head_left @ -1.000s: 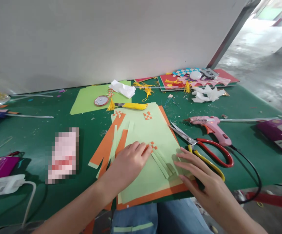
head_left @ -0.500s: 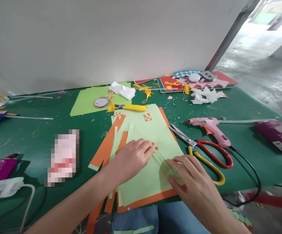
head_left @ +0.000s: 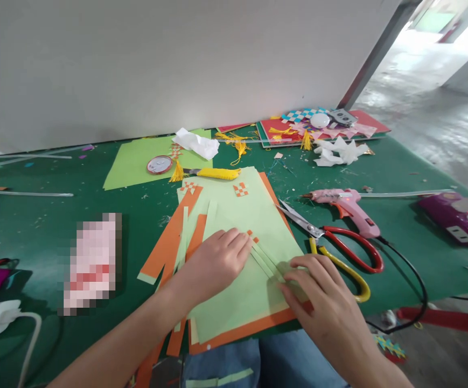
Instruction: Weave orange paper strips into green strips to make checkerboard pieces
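Observation:
On a pale green paper sheet (head_left: 234, 318) lies a small orange-and-green weave (head_left: 252, 236) with long light green paper strips (head_left: 266, 262) running from it toward me. My left hand (head_left: 225, 257) is closed, its fingertips pressed on the weave and hiding part of it. My right hand (head_left: 318, 285) pinches the near ends of the strips between thumb and fingers. Two small orange-and-green checkered squares (head_left: 241, 189) sit at the sheet's top. Left of the sheet lie loose orange strips (head_left: 169, 237), some under my left forearm.
Scissors (head_left: 316, 230) lie open to the right, below a pink glue gun (head_left: 344, 202) with its cord. A yellow cutter knife (head_left: 217, 173) rests across the top of the paper. Behind are a round tin lid (head_left: 159, 165), crumpled tissue (head_left: 195, 143) and yellow tassels (head_left: 239, 148).
The view has shifted slightly. My right thumb and index finger have closed together on the near ends of the green strips. My left hand stays on the weave.

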`<state>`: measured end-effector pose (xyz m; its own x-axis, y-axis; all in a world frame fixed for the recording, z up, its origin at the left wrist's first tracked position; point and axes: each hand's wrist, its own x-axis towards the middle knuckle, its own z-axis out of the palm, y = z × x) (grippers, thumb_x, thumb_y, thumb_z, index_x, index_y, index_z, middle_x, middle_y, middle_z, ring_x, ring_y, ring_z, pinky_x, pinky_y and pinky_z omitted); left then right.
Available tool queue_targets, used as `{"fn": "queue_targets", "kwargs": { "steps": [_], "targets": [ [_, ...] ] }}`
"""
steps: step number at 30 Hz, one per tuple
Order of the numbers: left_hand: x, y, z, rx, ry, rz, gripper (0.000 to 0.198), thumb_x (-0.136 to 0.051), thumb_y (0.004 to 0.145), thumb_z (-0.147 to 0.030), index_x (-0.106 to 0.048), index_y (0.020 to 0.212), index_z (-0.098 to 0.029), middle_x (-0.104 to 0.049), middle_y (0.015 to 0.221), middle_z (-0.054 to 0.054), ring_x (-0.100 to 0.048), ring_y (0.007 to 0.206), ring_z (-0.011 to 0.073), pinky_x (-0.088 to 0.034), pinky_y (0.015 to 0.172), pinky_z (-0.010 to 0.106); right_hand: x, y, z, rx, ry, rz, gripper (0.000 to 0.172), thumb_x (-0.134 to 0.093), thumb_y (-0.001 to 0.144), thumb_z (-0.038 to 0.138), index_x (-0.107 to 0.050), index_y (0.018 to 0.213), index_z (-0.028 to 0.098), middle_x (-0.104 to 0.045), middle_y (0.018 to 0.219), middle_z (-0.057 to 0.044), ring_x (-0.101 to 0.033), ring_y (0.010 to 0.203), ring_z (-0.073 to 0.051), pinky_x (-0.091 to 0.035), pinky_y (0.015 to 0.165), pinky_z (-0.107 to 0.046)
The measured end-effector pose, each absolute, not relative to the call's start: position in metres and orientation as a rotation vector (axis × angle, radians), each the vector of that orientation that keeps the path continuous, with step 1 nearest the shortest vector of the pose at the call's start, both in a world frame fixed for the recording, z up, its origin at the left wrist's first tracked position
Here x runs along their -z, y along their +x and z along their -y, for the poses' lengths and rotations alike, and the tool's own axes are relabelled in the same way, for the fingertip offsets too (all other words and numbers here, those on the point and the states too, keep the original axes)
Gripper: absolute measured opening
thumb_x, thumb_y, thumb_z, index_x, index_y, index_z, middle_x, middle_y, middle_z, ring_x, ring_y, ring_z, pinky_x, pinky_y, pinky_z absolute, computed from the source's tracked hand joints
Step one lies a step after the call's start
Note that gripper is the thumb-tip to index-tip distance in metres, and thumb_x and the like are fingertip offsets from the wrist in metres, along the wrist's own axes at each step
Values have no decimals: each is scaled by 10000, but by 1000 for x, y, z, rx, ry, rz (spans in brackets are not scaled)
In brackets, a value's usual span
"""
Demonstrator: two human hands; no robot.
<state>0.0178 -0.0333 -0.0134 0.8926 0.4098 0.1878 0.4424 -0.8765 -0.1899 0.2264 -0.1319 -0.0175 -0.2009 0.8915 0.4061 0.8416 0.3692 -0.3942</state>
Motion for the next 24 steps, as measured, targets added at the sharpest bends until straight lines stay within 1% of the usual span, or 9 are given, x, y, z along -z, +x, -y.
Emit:
{"fn": "queue_targets", "kwargs": {
  "steps": [3, 5, 7, 10, 14, 16, 19, 24],
  "targets": [
    [13, 19, 34, 239, -2843, 688, 271, -424, 938, -107, -581, 1157, -79, -657, 1045, 134, -598, 994, 237, -514, 864, 385, 18, 226, 133, -145, -1469, 2047, 71, -554, 887, 137, -589, 851, 187, -591, 968, -99, -535, 937, -248, -499, 807, -418],
    [11, 20, 35, 291, -2860, 712, 267, -403, 948, -128, -592, 1134, -98, -666, 1016, 134, -607, 989, 233, -518, 859, 384, 18, 225, 133, -176, -1456, 2057, 41, -571, 887, 168, -604, 869, 183, -593, 1009, -107, -523, 969, -259, -504, 816, -432],
    [10, 21, 35, 349, -2882, 726, 263, -389, 955, -146, -606, 1099, -112, -672, 987, 131, -615, 980, 231, -521, 850, 384, 17, 225, 132, -211, -1449, 2084, 49, -579, 890, 193, -626, 891, 180, -591, 1055, -114, -507, 1011, -274, -505, 832, -447],
    [9, 22, 34, 379, -2911, 743, 259, -380, 957, -159, -621, 1046, -124, -668, 961, 124, -613, 962, 229, -518, 841, 383, 14, 223, 128, -233, -1445, 2134, 122, -562, 900, 195, -662, 968, 179, -592, 1093, -121, -489, 1041, -285, -500, 851, -465],
    [9, 23, 29, 317, -2952, 785, 247, -394, 956, -181, -631, 1005, -131, -652, 928, 102, -594, 932, 227, -506, 831, 378, 13, 219, 116, -195, -1413, 2172, 210, -533, 915, 180, -668, 1075, 164, -632, 1073, -117, -496, 1003, -278, -497, 847, -474],
    [9, 24, 27, 311, -2965, 804, 245, -404, 960, -206, -637, 975, -132, -643, 900, 91, -587, 908, 225, -504, 800, 367, 13, 216, 109, -189, -1395, 2180, 241, -517, 922, 174, -660, 1116, 170, -660, 1062, -102, -506, 985, -271, -500, 838, -467],
    [8, 26, 26, 360, -2956, 816, 254, -418, 964, -235, -643, 904, -135, -629, 856, 78, -578, 847, 211, -497, 735, 344, 14, 212, 99, -191, -1354, 2192, 290, -474, 929, 130, -651, 1154, 171, -680, 1092, -91, -521, 984, -258, -508, 840, -450],
    [10, 27, 25, 493, -2923, 872, 255, -457, 954, -211, -653, 802, -152, -628, 819, 60, -584, 826, 190, -474, 684, 308, 16, 211, 91, -238, -1259, 2187, 331, -423, 947, 113, -639, 1194, 158, -677, 1163, -90, -531, 1002, -254, -523, 865, -444]
  ]
}}
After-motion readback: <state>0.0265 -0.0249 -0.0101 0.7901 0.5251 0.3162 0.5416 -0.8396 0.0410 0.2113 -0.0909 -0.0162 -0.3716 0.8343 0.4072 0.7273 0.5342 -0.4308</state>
